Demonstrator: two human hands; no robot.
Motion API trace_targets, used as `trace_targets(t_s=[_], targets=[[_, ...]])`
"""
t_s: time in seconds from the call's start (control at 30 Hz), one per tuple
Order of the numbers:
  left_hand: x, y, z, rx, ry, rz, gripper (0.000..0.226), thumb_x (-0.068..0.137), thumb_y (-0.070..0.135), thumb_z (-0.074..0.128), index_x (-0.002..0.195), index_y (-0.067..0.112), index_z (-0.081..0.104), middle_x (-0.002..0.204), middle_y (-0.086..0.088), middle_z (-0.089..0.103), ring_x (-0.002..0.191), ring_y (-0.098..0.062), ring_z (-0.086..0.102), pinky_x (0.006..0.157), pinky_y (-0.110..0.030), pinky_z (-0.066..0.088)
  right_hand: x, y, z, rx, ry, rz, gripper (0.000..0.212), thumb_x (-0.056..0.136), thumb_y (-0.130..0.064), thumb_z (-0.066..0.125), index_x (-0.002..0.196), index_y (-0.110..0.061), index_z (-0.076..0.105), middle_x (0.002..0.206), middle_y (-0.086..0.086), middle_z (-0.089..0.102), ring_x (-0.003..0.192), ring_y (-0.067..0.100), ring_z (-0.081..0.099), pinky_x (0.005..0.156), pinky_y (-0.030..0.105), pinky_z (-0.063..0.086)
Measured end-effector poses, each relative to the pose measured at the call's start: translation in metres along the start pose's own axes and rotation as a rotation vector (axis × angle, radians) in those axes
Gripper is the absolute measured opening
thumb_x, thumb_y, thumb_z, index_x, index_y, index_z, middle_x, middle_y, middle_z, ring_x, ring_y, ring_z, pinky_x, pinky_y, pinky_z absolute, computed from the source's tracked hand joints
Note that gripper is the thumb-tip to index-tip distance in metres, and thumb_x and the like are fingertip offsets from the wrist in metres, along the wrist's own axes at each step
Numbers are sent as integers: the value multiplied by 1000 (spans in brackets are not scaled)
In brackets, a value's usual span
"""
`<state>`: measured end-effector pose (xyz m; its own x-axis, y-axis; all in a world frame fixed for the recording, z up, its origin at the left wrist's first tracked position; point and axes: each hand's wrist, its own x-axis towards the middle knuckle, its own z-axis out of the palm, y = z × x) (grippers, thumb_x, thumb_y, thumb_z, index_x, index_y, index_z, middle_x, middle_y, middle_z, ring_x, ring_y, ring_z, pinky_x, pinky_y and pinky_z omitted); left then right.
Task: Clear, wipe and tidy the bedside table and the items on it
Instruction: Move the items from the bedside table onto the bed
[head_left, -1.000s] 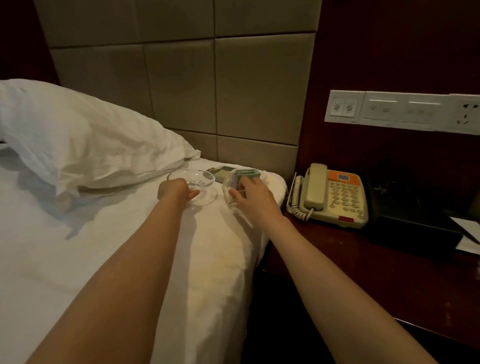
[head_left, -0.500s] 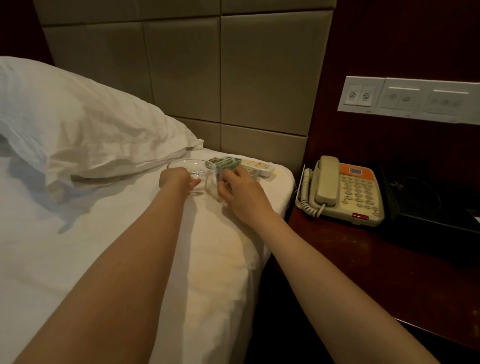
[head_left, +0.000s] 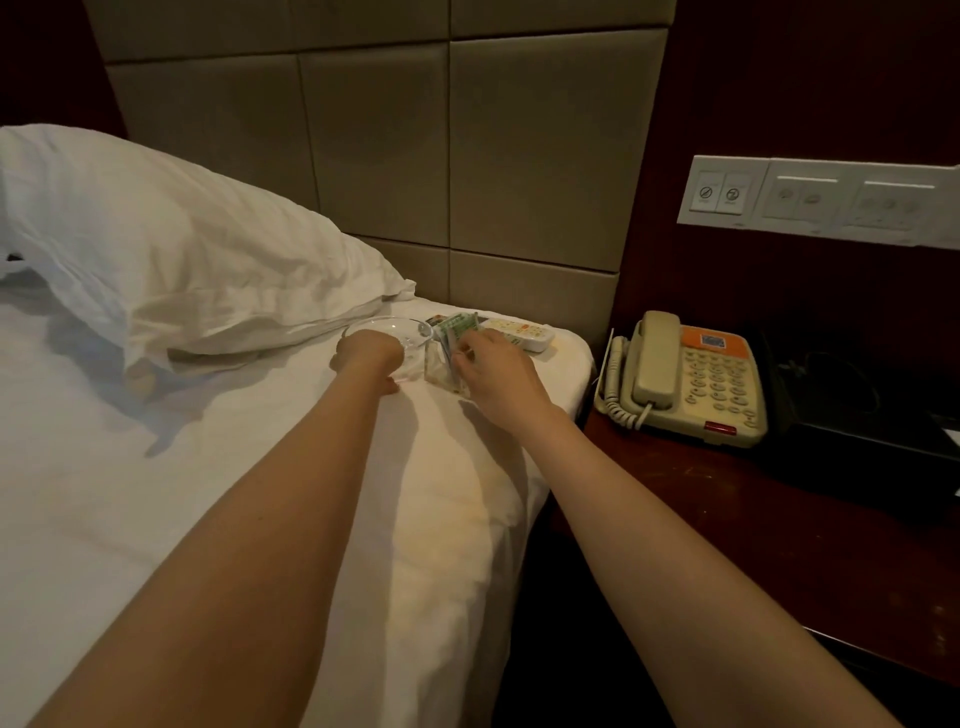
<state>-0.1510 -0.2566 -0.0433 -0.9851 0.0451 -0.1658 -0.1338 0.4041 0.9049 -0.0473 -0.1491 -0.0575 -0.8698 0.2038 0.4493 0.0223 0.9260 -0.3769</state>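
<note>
Right hand (head_left: 498, 370), fingers curled round clear holder (head_left: 440, 368) of green packets (head_left: 458, 328), has slid it left, up beside the dish (head_left: 387, 328). Left hand (head_left: 366, 354) grips dish's near rim. Both on bed (head_left: 208, 467); table (head_left: 727, 499), right of grip, likely being cleared for wiping.

Beige padded headboard panels (head_left: 519, 156) back the bed (head_left: 156, 493). Dark wood wall panelling (head_left: 805, 78) carries a white switch plate (head_left: 810, 200). Lighting is dim, warm.
</note>
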Motion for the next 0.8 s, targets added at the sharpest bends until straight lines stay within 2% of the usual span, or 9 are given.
trace_targets(t_s=[0.07,0.2,0.27,0.37,0.43,0.53,0.63,0.7,0.8], targets=[[-10,7,-2,109,110,-49,49,93,9,45,139,0,30,138,-19,36,124,-31,44,96,-34,48,-4,-2,-3,71,11,46,30,97,-21,45,123,-8,51,128,11,51,112,28,50,84,32,39],[-36,24,1,10,194,-24,50,96,11,37,142,1,19,146,-17,27,132,-29,35,103,-29,32,-14,-3,-16,85,-9,72,43,93,-20,52,134,-9,43,138,10,42,121,28,46,93,35,39],[-50,30,4,-26,175,29,50,96,11,39,142,1,22,146,-17,31,131,-31,37,104,-33,34,-20,0,-27,49,-15,75,47,91,-18,54,136,-11,40,139,9,40,120,27,47,92,35,40],[-68,35,14,9,44,184,49,90,12,43,137,0,35,133,-19,49,119,-34,49,98,-40,46,-31,8,-48,11,-9,117,46,90,-18,54,134,-14,41,139,8,39,117,27,49,88,35,41],[-86,40,24,-11,-42,239,41,88,12,43,126,-2,47,123,-19,56,107,-34,56,83,-37,52,-42,17,-63,-11,-2,162,44,91,-19,53,133,-16,41,139,7,38,115,27,50,85,33,40],[-118,50,43,-32,-174,281,23,90,8,41,106,0,56,100,-16,58,84,-28,57,59,-27,43,-62,32,-87,-38,22,230,41,90,-18,53,130,-17,43,137,7,39,114,28,50,84,34,41],[-150,56,67,-45,-299,290,19,91,4,39,79,8,52,81,-10,51,62,-17,50,53,-24,38,-87,53,-115,-68,63,301,39,89,-16,53,127,-16,46,135,8,39,112,29,50,84,35,42],[-171,55,87,-35,-383,306,19,91,4,41,83,4,58,85,-12,53,65,-19,53,54,-24,38,-107,69,-136,-100,65,357,38,90,-17,52,128,-17,46,136,7,38,106,29,53,80,37,44],[-204,57,118,-8,-465,336,27,91,7,43,110,-1,60,93,-17,58,70,-22,54,58,-26,40,-136,94,-168,-128,105,424,38,91,-17,52,128,-18,45,137,5,38,95,24,55,71,34,43]])
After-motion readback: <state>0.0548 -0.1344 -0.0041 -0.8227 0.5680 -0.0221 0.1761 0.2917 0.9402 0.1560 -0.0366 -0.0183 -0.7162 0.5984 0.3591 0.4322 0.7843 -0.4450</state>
